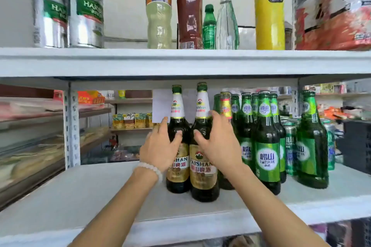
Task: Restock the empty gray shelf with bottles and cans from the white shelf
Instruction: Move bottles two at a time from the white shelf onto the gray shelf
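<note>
Head view: my left hand [160, 151] & right hand [217, 147] each grip a dark bottle [177, 168] / its twin [203, 170], fingers curled round, standing on shelf [80, 196]; next, prob. lift both clear w/o knocking green bottles [268, 146] just right of my right grip.

Shop: stocked drink shelves [180, 62]

Hidden, cropped, blurred bits

Red pack [339, 12] top right cut by frame edge. Cans [290, 144] mostly hidden behind green bottles [268, 142]. Gold-neck bottle [225, 106] body blocked by right hand [217, 146]. Bkgd shelf goods [130, 120] too blurred to ID.
</note>
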